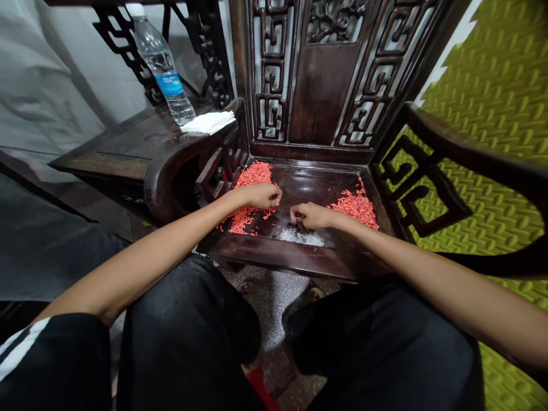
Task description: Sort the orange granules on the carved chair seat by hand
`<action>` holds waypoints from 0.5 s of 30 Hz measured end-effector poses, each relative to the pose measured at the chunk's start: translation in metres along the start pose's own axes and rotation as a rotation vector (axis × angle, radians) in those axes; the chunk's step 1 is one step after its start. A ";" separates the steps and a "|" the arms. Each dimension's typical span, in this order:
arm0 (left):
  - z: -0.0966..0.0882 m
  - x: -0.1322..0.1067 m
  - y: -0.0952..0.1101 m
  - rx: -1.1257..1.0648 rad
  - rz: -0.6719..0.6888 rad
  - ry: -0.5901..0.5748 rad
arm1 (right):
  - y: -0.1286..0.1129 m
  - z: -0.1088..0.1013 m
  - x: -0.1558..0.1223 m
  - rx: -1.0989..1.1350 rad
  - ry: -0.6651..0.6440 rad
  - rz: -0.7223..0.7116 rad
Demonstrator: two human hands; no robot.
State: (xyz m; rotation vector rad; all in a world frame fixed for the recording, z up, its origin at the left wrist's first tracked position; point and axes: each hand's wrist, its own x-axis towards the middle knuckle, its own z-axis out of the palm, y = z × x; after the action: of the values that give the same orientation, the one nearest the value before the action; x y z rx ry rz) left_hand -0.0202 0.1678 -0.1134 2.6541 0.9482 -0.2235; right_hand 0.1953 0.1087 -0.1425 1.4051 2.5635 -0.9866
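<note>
My left hand point(266, 195) hovers at the right edge of a heap of small orange-red pieces point(243, 220) on a dark wooden chair seat point(295, 185). Its fingers are curled together, and whatever they hold is too small to make out. My right hand point(314, 216) is bent down over a small patch of white bits point(302, 236) mixed with black ones near the seat's front edge. Its fingertips are pinched, their contents hidden. Beside the right wrist lies a second heap of orange-red pieces point(356, 209).
A carved chair back point(327, 94) rises behind the seat, with an armrest point(471, 142) at right. On the side table point(124, 140) at left stand a water bottle point(165, 74) and folded white tissues point(209, 121). Yellow-green textured panelling point(492, 91) covers the right side.
</note>
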 end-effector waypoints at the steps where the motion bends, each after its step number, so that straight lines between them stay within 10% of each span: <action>1: -0.004 -0.001 0.004 -0.005 0.004 0.015 | -0.001 -0.001 -0.001 0.010 0.000 -0.005; 15: -0.060 -0.060 0.092 -0.785 -0.011 0.525 | -0.010 -0.011 -0.003 0.144 0.013 -0.012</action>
State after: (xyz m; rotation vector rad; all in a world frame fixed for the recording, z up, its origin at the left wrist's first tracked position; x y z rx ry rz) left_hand -0.0044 0.0857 -0.0200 1.9792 0.9313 0.7298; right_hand 0.1922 0.1093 -0.1275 1.4352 2.5585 -1.1901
